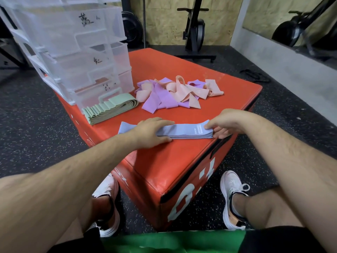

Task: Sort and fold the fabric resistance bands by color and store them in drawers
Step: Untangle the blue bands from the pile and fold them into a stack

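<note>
**A:** White shoes (231, 194) either side of the red plyo box (164, 161). Where are the blue bands (189, 131)?

**B:** Stacked at its near edge. The left hand (153, 129) lies flat on them, fingers straight, pressing. The right hand (226, 123) pinches the labelled end, thumb over, fingers under.

**A:** Advice?

**B:** I'd square the edges before folding and keep the palm's weight on. The drawer unit (73, 52) stands behind.
</note>
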Demonstrator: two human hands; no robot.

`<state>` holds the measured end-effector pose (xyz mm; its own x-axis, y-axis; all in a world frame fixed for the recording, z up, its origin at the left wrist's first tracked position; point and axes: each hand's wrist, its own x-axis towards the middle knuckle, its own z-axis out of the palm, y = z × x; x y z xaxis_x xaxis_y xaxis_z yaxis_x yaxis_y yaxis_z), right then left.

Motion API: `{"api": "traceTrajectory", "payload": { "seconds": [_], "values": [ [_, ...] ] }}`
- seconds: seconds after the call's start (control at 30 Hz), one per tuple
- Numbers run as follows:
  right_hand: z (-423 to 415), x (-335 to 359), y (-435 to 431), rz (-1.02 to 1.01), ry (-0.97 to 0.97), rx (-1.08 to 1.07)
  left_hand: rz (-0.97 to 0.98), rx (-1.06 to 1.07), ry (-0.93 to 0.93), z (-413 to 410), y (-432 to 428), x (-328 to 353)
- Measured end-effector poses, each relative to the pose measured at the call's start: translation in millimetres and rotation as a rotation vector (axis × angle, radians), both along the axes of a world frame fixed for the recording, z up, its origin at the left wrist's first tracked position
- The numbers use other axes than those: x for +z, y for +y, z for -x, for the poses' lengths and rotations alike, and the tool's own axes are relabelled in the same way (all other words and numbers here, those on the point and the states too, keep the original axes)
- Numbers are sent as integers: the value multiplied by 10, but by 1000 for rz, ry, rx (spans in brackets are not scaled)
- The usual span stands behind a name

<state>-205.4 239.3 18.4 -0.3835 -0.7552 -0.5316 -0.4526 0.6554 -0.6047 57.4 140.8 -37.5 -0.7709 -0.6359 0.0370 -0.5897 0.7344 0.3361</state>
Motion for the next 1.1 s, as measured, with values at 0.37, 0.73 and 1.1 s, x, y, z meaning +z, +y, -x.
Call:
{"api": "traceTrajectory", "payload": {
  "seconds": [0.37, 0.73, 1.1],
  "values": [
    [-1, -32, -25, -15, -199, -137, 9, 13, 38, 46, -42, -39],
    [343, 324, 164, 212, -291, -387, 25, -59, 37, 358, 96, -23],
    [-371, 570, -241, 324, -310, -111, -96, 132, 67, -368, -153, 171]
  ]
}}
